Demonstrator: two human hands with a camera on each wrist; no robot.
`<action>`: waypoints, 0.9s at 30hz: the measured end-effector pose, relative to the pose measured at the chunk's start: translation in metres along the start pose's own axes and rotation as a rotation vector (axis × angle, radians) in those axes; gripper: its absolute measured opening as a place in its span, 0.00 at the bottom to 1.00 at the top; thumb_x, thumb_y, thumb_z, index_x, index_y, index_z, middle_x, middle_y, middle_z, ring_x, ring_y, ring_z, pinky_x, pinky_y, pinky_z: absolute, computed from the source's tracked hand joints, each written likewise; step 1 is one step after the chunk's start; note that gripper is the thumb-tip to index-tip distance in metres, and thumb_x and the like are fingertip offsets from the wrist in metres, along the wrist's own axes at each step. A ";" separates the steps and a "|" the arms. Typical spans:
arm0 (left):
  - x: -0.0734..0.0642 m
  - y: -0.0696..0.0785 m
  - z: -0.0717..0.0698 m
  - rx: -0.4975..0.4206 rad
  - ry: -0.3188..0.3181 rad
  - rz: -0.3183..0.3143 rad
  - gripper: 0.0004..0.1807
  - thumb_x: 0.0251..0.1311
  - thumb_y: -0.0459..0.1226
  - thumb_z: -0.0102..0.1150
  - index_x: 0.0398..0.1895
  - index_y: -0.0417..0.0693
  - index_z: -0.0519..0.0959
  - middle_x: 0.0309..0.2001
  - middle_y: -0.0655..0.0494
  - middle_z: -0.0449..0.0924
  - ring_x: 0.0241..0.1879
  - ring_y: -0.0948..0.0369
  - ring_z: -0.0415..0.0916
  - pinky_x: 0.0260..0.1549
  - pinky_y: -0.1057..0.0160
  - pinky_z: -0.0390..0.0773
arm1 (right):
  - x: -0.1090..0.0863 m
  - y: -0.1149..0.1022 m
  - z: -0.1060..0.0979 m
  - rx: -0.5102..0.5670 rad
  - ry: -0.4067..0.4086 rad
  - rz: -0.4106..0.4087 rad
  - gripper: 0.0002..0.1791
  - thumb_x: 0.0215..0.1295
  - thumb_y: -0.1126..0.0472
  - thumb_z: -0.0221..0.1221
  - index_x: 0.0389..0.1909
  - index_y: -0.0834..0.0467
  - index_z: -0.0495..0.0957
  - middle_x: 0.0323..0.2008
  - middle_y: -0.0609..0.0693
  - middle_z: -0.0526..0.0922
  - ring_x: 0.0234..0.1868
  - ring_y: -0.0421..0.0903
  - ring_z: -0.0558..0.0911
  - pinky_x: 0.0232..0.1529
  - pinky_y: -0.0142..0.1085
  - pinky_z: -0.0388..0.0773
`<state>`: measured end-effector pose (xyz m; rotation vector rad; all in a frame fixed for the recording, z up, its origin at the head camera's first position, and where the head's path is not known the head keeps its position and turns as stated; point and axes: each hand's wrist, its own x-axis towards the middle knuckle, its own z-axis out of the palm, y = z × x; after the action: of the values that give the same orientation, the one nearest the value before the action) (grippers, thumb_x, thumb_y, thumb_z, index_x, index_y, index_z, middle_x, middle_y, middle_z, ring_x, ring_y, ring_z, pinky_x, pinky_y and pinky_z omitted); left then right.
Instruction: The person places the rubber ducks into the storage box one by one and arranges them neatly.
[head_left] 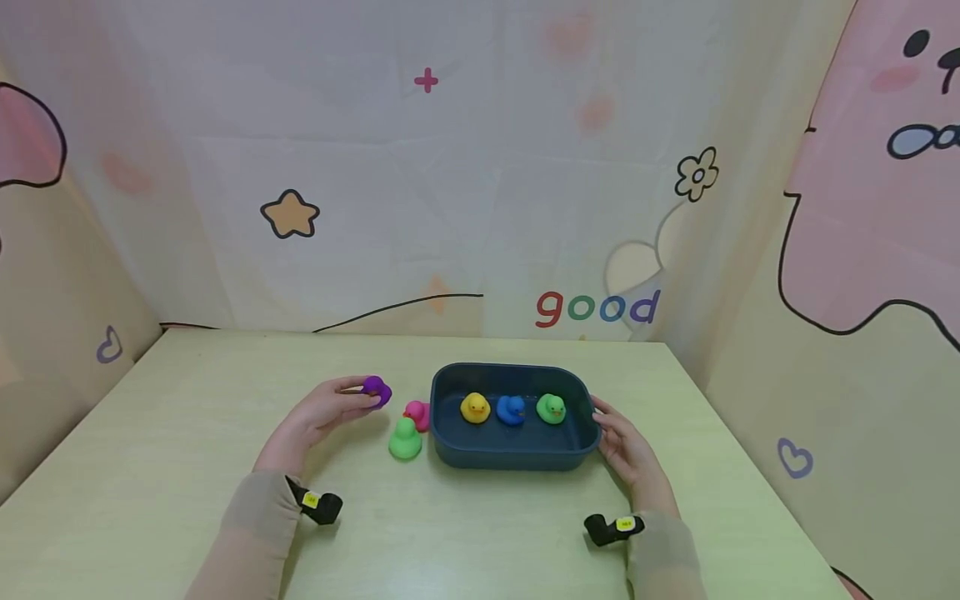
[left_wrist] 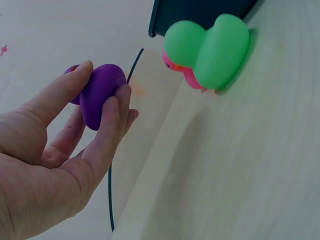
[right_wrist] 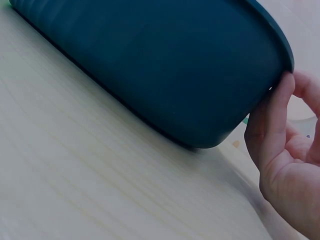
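Pinching a purple toy duck (head_left: 377, 391) in my left hand (head_left: 322, 410), I touch the dark-blue tub (head_left: 517, 458) with my relaxed right hand (head_left: 628, 446)

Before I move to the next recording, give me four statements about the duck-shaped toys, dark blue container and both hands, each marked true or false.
1. The left hand holds a purple, smooth duck-shaped toy. True.
2. Four toys sit inside the dark blue, round-cornered container. False: three do, a yellow duck, a blue duck and a green duck.
3. The right hand grips the purple duck-shaped toy. False: it touches the container's right end.
4. A pink duck and a second green duck are on the pale table, left of the container. True.
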<state>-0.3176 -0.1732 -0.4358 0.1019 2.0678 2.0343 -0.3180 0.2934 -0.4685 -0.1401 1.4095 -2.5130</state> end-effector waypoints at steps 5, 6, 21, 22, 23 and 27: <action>0.003 0.008 0.012 -0.050 0.022 0.021 0.36 0.65 0.30 0.58 0.72 0.27 0.54 0.65 0.28 0.65 0.43 0.68 0.81 0.51 0.69 0.79 | 0.001 0.000 0.001 0.010 0.010 0.003 0.20 0.76 0.70 0.41 0.46 0.49 0.80 0.39 0.45 0.84 0.34 0.35 0.82 0.37 0.22 0.80; 0.004 0.009 0.015 -0.056 0.023 0.022 0.36 0.65 0.30 0.58 0.72 0.27 0.54 0.66 0.28 0.65 0.43 0.68 0.81 0.51 0.68 0.79 | 0.001 0.000 0.001 0.006 0.014 0.002 0.20 0.76 0.70 0.41 0.46 0.49 0.80 0.39 0.45 0.84 0.34 0.35 0.82 0.37 0.22 0.80; 0.028 0.025 0.062 -0.115 -0.017 -0.004 0.31 0.66 0.32 0.57 0.70 0.33 0.61 0.58 0.40 0.78 0.49 0.61 0.83 0.58 0.61 0.73 | 0.001 0.000 0.001 -0.003 0.044 0.011 0.19 0.76 0.69 0.42 0.47 0.49 0.79 0.38 0.45 0.83 0.33 0.35 0.82 0.37 0.22 0.80; 0.029 0.026 0.066 -0.120 -0.028 -0.002 0.31 0.67 0.32 0.57 0.71 0.33 0.60 0.59 0.40 0.78 0.49 0.61 0.83 0.58 0.61 0.73 | 0.000 -0.001 0.002 0.001 0.035 0.012 0.19 0.76 0.70 0.41 0.47 0.49 0.79 0.38 0.45 0.83 0.32 0.35 0.82 0.36 0.22 0.80; 0.030 0.027 0.071 -0.124 -0.025 -0.007 0.31 0.66 0.32 0.57 0.70 0.33 0.61 0.58 0.41 0.78 0.49 0.61 0.83 0.58 0.61 0.73 | -0.001 -0.001 0.002 0.002 0.028 0.011 0.19 0.76 0.70 0.41 0.47 0.49 0.79 0.38 0.46 0.83 0.32 0.35 0.82 0.36 0.22 0.80; 0.036 0.031 0.091 -0.130 -0.050 -0.002 0.29 0.66 0.31 0.56 0.69 0.34 0.63 0.61 0.38 0.75 0.53 0.58 0.81 0.58 0.61 0.73 | -0.004 -0.003 0.005 -0.014 0.005 0.008 0.19 0.76 0.70 0.41 0.48 0.49 0.79 0.37 0.45 0.82 0.31 0.34 0.82 0.36 0.22 0.79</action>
<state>-0.3360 -0.0761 -0.4091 0.1258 1.9005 2.1355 -0.3132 0.2916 -0.4628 -0.1297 1.4270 -2.4990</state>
